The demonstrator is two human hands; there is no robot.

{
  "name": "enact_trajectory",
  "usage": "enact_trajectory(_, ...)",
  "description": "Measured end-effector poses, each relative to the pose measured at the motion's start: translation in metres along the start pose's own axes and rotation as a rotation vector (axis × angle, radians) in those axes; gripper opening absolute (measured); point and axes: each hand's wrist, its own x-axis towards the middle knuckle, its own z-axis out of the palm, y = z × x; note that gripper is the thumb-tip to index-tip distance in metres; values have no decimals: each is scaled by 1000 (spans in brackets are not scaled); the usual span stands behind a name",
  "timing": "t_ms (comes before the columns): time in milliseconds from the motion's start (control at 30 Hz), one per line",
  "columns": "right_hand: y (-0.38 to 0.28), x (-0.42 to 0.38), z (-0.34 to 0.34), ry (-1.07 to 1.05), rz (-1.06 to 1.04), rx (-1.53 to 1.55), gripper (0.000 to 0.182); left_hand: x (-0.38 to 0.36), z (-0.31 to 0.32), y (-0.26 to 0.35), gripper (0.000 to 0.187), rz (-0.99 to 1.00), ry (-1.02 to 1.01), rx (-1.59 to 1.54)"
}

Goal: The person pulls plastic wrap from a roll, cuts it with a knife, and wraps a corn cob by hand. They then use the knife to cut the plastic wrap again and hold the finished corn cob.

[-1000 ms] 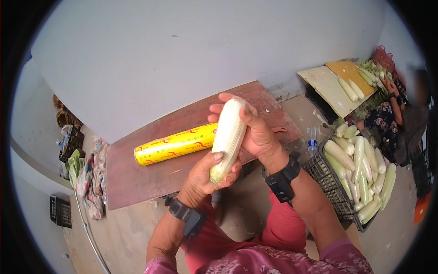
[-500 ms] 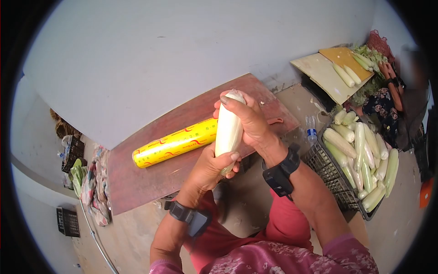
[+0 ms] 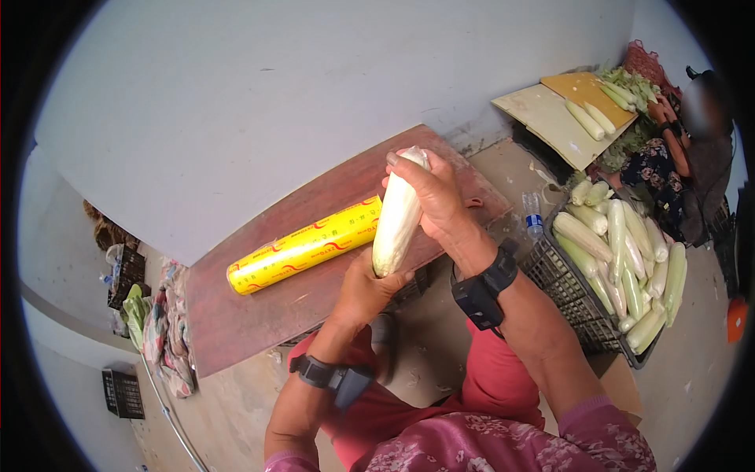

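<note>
Right hand point(image 3: 435, 200): you are clamping the corn cob's point(image 3: 397, 220) upper tip.
Left hand point(image 3: 363, 289): cupping its base, above the table point(image 3: 259, 315).

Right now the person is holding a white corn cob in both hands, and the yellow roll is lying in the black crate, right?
Not quite. The head view shows the yellow roll lying on the brown table, not in the black crate. That crate holds more corn. Both the left hand and right hand do hold the corn cob.
</note>
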Motion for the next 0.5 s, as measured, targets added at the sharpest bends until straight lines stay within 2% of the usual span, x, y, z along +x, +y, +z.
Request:
enact_trajectory(100,-8,5,-6,43,-5,86,35,-6,-17,10,35,-440,-261,217)
enact_trajectory(200,-16,10,-14,87,11,177,33,-14,-17,-11,26,-131,-64,340)
enact_trajectory(300,-15,16,-21,122,68,251,32,-11,-23,2,19,-197,120,-277)
enact_trajectory(400,-10,20,-25,127,127,320,30,-10,-24,26,31,-306,199,-582)
enact_trajectory(500,-9,20,-26,111,142,329,30,-10,-23,27,37,-233,71,-608)
